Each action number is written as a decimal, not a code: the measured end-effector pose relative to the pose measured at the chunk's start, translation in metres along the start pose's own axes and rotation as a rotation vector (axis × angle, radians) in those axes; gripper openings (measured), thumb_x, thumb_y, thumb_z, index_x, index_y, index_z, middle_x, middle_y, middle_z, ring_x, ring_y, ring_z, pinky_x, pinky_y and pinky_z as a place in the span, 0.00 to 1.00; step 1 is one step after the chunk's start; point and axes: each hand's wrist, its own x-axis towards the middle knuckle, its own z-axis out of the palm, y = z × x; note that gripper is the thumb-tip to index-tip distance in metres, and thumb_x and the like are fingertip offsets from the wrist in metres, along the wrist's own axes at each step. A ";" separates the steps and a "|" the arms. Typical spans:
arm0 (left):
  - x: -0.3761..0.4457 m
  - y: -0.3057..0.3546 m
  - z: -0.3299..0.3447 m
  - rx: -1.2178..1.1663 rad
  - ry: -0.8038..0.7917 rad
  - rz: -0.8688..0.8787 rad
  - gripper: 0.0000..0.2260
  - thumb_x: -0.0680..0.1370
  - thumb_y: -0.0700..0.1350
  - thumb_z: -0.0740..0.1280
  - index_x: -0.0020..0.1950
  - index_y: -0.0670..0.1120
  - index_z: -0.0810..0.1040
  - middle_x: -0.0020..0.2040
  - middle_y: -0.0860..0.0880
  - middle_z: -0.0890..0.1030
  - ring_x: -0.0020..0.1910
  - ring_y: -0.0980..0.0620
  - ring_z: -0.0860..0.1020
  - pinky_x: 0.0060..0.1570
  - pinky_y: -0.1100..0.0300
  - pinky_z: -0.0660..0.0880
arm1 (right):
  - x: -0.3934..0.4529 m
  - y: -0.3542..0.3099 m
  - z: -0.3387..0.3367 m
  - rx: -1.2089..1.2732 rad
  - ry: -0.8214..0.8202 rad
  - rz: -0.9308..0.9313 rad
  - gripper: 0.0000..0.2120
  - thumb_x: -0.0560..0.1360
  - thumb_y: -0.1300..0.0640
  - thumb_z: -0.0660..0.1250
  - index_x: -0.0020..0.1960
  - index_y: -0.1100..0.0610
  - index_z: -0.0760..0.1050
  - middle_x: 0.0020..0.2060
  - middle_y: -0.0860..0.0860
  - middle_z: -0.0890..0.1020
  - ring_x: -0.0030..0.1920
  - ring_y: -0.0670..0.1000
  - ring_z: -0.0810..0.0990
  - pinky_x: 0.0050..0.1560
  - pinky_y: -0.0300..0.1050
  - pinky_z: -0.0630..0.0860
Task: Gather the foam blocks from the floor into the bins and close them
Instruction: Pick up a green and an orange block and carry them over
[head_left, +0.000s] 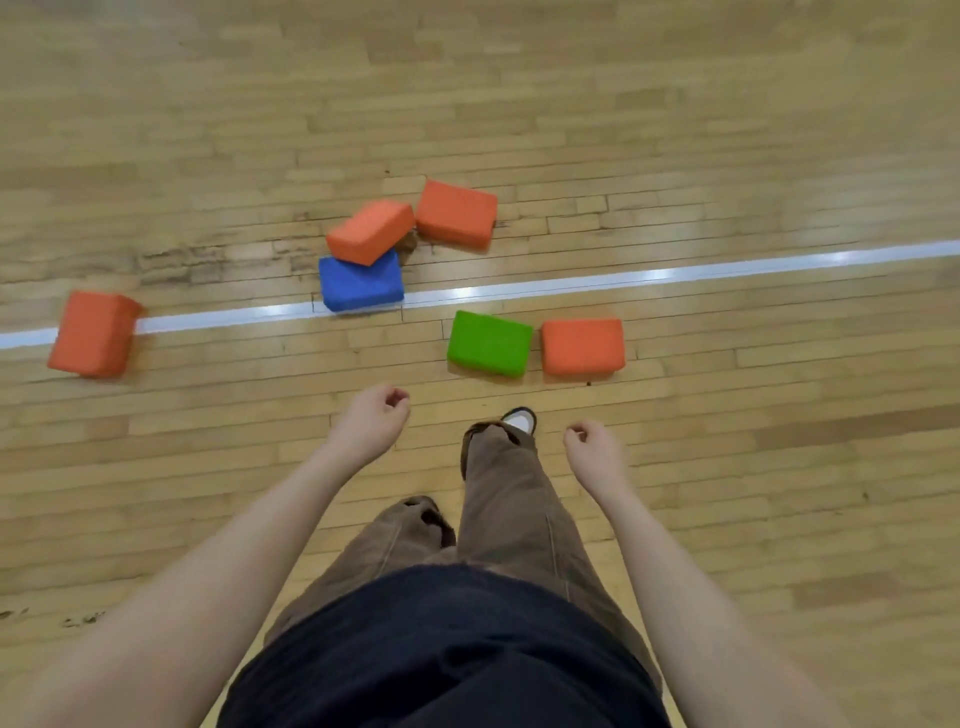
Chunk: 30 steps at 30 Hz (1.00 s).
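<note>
A person in a dark top and brown corduroy trousers (519, 519) stands on a pale wooden gymnasium floor (727, 467), one white-toed shoe (519, 418) stepped forward, arms held out ahead. The left hand (371, 423) and the right hand (595, 452) both hang with fingers loosely curled and hold nothing; neither touches a block.

Just beyond the shoe lie a green rectangular foam block (489, 344) and, just beside it to the right, an orange rectangular foam block (583, 345), both flat on the boards on the near side of a white painted court line (727, 270). Well off to the left, a second orange foam block (93, 332) sits across that line. Farther on, a blue foam block (361, 283) rests on the line with a third orange foam block (370, 231) tilted across its far edge, and a fourth orange foam block (456, 213) lies close by its upper corner; whether those two touch cannot be told.

No bin shows in this view, so all six blocks visible here remain to be gathered. The step in hand appears to be the approach to the scattered blocks. The next move likely calls for bending down to the green and orange pair nearest the feet, one hand to each, then carrying them to a bin somewhere out of sight.
</note>
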 end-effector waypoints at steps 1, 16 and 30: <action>0.014 0.015 -0.003 0.006 0.006 0.013 0.12 0.80 0.44 0.60 0.61 0.42 0.76 0.57 0.46 0.78 0.52 0.51 0.74 0.50 0.61 0.68 | 0.015 -0.009 -0.009 0.001 0.000 -0.017 0.13 0.78 0.55 0.56 0.57 0.59 0.75 0.49 0.54 0.79 0.47 0.53 0.75 0.47 0.48 0.74; 0.242 0.132 -0.026 0.514 -0.035 0.383 0.18 0.79 0.48 0.60 0.68 0.47 0.70 0.67 0.48 0.71 0.66 0.45 0.66 0.61 0.52 0.64 | 0.236 -0.121 -0.036 -0.109 -0.019 -0.249 0.21 0.77 0.50 0.62 0.69 0.54 0.68 0.63 0.52 0.70 0.61 0.55 0.71 0.50 0.48 0.72; 0.479 0.060 0.119 0.694 -0.317 0.545 0.23 0.79 0.52 0.59 0.74 0.50 0.62 0.74 0.49 0.61 0.72 0.46 0.59 0.67 0.51 0.56 | 0.439 -0.060 0.092 -0.147 0.004 -0.015 0.28 0.76 0.48 0.64 0.74 0.50 0.61 0.70 0.52 0.64 0.66 0.59 0.66 0.57 0.53 0.70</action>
